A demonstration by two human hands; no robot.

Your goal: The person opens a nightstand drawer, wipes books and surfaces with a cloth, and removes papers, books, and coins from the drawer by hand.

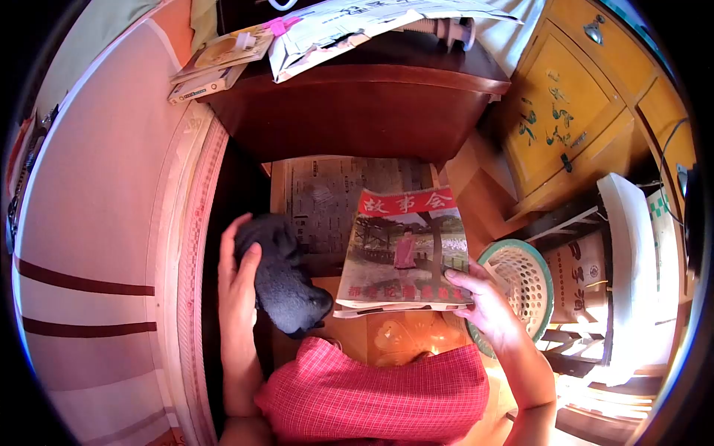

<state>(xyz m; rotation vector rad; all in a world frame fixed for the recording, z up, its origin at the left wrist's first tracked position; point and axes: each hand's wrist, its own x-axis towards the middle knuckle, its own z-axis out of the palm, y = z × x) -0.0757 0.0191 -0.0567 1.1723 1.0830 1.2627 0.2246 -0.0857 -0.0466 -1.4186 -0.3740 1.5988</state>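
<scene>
My left hand [239, 279] grips a bunched dark grey cloth [286, 279], with the thumb in front and the fingers along its far side. The cloth hangs toward my lap. In my right hand [483, 299] is a magazine [405, 249] with a red title band and a figure in pink on its cover. My thumb presses on its lower right corner, and the fingers go underneath. More page edges show below the cover, so I cannot tell whether it is one magazine or several. Newspaper [327, 201] lies flat just beyond both hands.
A dark red wooden cabinet [349, 111] stands ahead, with papers [357, 33] and a small box [204, 85] on top. At right are a green-rimmed plastic basket [548, 286] and a yellow cupboard [558, 111]. A pale bed side [97, 223] rises at left.
</scene>
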